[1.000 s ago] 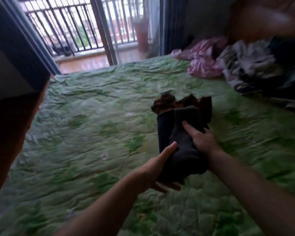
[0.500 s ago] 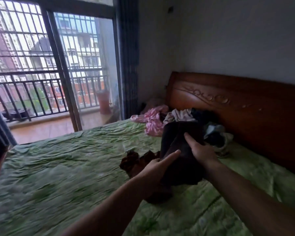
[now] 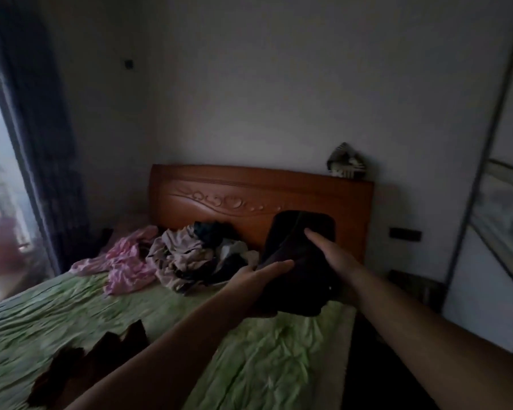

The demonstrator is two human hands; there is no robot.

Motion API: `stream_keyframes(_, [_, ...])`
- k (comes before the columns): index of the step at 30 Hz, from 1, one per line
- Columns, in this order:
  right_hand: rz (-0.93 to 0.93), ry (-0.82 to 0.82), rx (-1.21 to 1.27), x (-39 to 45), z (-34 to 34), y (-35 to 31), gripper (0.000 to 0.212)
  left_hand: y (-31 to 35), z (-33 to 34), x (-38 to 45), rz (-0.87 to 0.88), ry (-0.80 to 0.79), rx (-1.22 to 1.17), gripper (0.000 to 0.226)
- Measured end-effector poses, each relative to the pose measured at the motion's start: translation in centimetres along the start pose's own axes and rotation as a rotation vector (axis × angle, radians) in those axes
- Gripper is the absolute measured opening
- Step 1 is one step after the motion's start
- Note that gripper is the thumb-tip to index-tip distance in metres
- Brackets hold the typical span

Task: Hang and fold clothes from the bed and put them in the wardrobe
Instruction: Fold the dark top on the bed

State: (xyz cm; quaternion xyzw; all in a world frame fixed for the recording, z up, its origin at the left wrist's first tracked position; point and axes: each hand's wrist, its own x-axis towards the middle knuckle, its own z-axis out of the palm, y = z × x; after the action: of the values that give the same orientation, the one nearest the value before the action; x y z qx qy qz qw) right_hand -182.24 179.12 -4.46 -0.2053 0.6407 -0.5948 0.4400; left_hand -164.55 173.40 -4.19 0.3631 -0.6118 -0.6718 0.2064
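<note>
Both hands, left hand [image 3: 258, 275] and right hand [image 3: 332, 255], grip a folded dark garment [image 3: 299, 261] hiding their fingers.

clothes pile [image 3: 187, 255] on bed [image 3: 264, 365], before headboard [image 3: 249, 196]

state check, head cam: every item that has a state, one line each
folded dark garment: folded, held up off the bed
left hand: grips the garment's lower left edge
right hand: holds its right side, index finger laid flat on top
clothes pile: unfolded, heaped by the headboard
pink garment: crumpled on the bed
brown garment: lying loose on the green bedspread
</note>
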Motion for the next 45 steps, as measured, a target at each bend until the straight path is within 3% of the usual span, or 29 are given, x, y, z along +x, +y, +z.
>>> stream_keyframes(3, [-0.043,0.071,0.088,0.1,-5.6,-1.2,0.105,1.1,5.3,2.6,-0.018,-0.099,0.015,0.060])
stream_keyframes(7, [-0.122,0.157,0.201,-2.3,-10.9,-3.2,0.074,2.9,11.5,5.9,0.039,-0.283,0.068,0.064])
stream_keyframes(9, [-0.154,0.291,0.246,-2.7,-14.0,-3.8,0.091,4.1,14.5,7.6,0.070,-0.408,0.102,0.069])
stream_keyframes(11, [-0.229,0.411,0.250,-3.3,-17.0,-4.3,0.090,5.0,17.3,9.6,0.084,-0.573,0.089,0.058])
stream_keyframes(12, [-0.269,0.465,0.240,-3.9,-18.3,-4.7,0.079,5.6,18.7,10.9,0.104,-0.659,0.094,0.060])
stream_keyframes(15, [-0.374,0.629,0.285,-5.0,-22.3,-5.0,0.045,7.4,23.2,14.4,0.161,-0.934,0.203,0.098])
stream_keyframes(19, [-0.423,0.811,0.266,-6.4,-26.3,-5.1,0.056,9.0,29.2,15.9,0.166,-1.127,0.295,0.107])
stream_keyframes(22, [-0.472,1.013,0.339,-8.2,-29.0,-5.7,0.040,10.1,34.2,16.4,0.205,-1.263,0.337,0.106])
stream_keyframes(26, [-0.482,1.148,0.413,-11.3,-31.6,-6.0,0.085,10.6,39.4,14.9,0.231,-1.399,0.367,0.099])
stream_keyframes(30, [-0.504,1.218,0.422,-16.2,-32.6,-6.8,0.069,11.8,42.8,11.8,0.261,-1.496,0.336,0.098])
stream_keyframes(33, [-0.530,1.286,0.395,-20.0,-32.8,-7.7,0.102,13.2,44.5,8.5,0.301,-1.544,0.334,0.089])
stream_keyframes(34, [-0.542,1.305,0.396,-21.3,-33.0,-7.8,0.104,13.6,45.0,7.3,0.306,-1.556,0.327,0.081])
stream_keyframes(37, [-0.543,1.362,0.363,-25.3,-32.5,-8.1,0.090,14.6,46.2,3.7,0.303,-1.607,0.305,0.055])
stream_keyframes(42, [-0.646,1.508,0.305,-30.4,-32.2,-9.5,0.080,17.0,49.4,-0.5,0.345,-1.749,0.268,0.061])
stream_keyframes(45, [-0.744,1.624,0.268,-32.3,-33.1,-10.7,0.084,18.5,52.4,-2.7,0.343,-1.797,0.236,0.052])
